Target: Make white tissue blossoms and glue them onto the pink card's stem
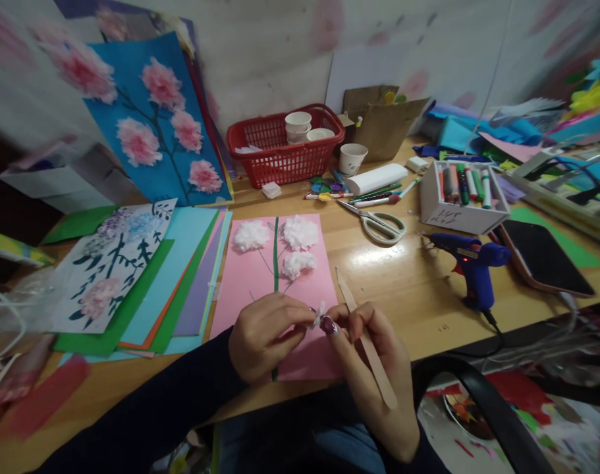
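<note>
Above the lower part of a pink sheet (230,289), my left hand (267,332) pinches a small scrap of crumpled white tissue paper (321,315) between thumb and fingers. My right hand (373,368) closes on the same scrap from the other side. A wooden craft stick (373,359) lies tucked across the fingers of that hand, pointing away from me. On the pink sheet are a green stem (276,257), thin drawn branches and white tissue flowers (300,234). The fingertips partly cover the tissue scrap.
Scissors (379,224) lie beyond the sheet, and a blue hot glue gun (470,263) with a lit red light stands right. A red basket (284,155), marker box (462,197) and phone (546,257) sit behind. Coloured papers (181,263) spread left, below a blue flower picture (156,131).
</note>
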`<state>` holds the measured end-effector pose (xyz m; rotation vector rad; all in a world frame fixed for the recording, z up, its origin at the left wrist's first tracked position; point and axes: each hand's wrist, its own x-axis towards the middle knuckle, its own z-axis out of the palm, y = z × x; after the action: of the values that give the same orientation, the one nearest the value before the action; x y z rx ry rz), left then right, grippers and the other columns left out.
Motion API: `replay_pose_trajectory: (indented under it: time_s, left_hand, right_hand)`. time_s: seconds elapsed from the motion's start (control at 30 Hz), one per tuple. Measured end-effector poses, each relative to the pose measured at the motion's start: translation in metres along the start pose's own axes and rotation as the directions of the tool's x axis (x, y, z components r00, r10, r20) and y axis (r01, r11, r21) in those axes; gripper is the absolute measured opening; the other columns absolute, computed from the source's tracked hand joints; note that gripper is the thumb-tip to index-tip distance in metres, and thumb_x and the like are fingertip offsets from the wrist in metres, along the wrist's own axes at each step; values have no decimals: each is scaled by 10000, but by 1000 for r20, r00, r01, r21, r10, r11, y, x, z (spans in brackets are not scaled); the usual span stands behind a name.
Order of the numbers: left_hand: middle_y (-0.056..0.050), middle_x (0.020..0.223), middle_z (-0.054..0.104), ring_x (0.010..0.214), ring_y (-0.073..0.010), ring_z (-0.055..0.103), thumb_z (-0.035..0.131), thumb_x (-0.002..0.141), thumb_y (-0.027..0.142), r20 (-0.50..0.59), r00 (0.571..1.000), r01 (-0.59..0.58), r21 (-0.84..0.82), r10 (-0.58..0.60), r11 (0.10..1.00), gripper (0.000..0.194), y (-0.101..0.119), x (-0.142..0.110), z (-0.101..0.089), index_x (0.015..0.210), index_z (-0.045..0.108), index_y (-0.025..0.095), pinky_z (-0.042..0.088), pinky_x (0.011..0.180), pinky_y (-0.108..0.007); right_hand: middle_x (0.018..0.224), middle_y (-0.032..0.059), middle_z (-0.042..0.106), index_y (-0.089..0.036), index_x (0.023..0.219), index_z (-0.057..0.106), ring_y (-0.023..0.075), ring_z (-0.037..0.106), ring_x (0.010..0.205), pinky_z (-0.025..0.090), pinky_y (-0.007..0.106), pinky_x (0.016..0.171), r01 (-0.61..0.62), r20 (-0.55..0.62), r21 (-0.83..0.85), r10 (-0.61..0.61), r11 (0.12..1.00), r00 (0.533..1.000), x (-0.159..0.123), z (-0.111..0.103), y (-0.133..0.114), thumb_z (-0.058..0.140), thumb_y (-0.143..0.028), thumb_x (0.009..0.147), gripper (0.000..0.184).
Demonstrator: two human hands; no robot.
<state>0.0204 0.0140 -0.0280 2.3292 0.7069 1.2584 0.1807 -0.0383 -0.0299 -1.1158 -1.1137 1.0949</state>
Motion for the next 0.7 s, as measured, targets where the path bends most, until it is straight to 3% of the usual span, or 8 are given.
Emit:
replay_pose_trajectory:
  time_s: [0.37, 0.53, 0.7]
  left_hand:
    - [-92, 777, 723, 726, -169, 676, 591, 817, -3, -16, 1000, 8, 21, -8, 1000, 175, -1, -1, 4, 912, 672, 120, 544, 663, -285]
    - [-96, 784, 746, 705, -175, 701, 555, 744, 43, -21, 992, 126, -73, -128, 989, 222, 5, 1, 4, 900, 700, 104, 567, 662, -279]
    - [-69, 760, 778, 667, -153, 734, 616, 766, 103, -54, 967, 242, -100, -248, 965, 156, 8, 1, 5, 866, 735, 113, 574, 636, -219]
  right_hand:
    - [877, -24, 630, -234, 782, 438, 103, 609, 778, 469, 213, 719, -6, 25, 23, 5, 1000, 1000, -1, -2, 2, 608, -223, 891, 203]
    - [906, -18, 641, -239, 794, 449, 108, 608, 786, 461, 216, 715, 16, 25, 52, -17, 999, 1000, -2, -4, 4, 584, -208, 900, 175]
    - [915, -9, 659, -237, 769, 442, 128, 622, 790, 451, 244, 707, 7, 49, 36, -8, 999, 999, -1, -5, 7, 569, -197, 902, 188]
